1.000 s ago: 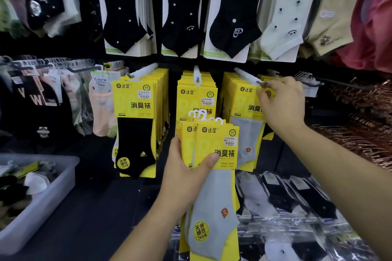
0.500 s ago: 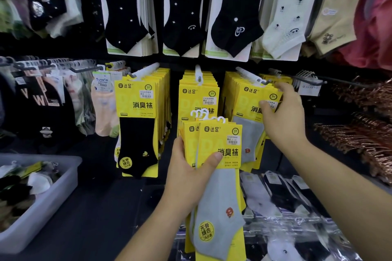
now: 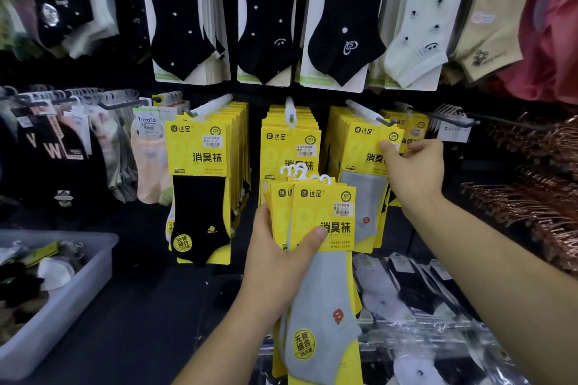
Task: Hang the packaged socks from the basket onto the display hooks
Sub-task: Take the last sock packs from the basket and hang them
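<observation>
My L hand gripping stack of yellow sock packs, R hand pinching front grey-sock pack on rt hook, basket at left

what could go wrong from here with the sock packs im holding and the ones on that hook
1. The left hand grips a fanned stack of yellow-carded grey sock packs. Their white plastic hangers overlap, so pulling one out may snag and drop others.
2. The right hand pinches the front yellow-carded hanging pack near the tip of the grey metal display hook. A tug could slide it off.
</observation>
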Demonstrator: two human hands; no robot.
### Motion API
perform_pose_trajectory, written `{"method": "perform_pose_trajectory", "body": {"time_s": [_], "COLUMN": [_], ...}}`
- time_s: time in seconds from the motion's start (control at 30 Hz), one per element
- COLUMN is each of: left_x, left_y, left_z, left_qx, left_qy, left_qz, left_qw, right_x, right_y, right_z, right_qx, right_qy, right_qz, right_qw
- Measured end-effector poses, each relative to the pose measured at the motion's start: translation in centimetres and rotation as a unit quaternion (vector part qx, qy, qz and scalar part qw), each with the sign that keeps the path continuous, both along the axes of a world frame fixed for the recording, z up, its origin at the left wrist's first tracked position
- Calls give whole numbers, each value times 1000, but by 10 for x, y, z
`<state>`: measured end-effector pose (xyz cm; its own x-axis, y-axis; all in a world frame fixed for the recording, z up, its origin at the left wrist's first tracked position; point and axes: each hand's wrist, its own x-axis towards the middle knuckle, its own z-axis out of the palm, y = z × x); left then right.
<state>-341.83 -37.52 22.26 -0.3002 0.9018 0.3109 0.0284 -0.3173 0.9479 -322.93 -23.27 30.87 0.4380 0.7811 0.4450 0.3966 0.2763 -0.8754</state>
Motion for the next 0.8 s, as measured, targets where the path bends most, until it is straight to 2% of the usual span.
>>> {"method": "perform_pose_trajectory", "body": {"time_s": [0.07,0.13,0.23,0.3,0.4,0.5,0.63,0.8], "left_x": [-1,-1,0,1,3,4,1,-2], "left_y": [-1,-1,0,0,-2,-2,0,4], "left_z": [0,0,0,0,2,3,-1,-5], "left_qx": [-1,-2,5,11,13,11,10,5], "left_qy": [-2,-3,-7,-16,-46,-76,-52,-29], "left_qz": [0,-3,-7,-12,-34,-26,-12,-2], "left_qw": [1000,1000,1000,1000,998,997,999,1000], "right_x": [-1,-6,-18,-23,-23,-17,-3,19], "right_y": [-18,-42,-80,-91,-94,-91,-82,-64], "right_z": [-10,-20,-27,-31,-32,-35,-24,-1], "right_qx": [-1,-18,-67,-83,-81,-99,-89,-37], "right_qy": [-1,-7,-16,-33,-3,91,210,220], "right_qz": [21,108,270,309,319,337,311,241], "right_qw": [1000,994,960,947,944,932,923,945]}}
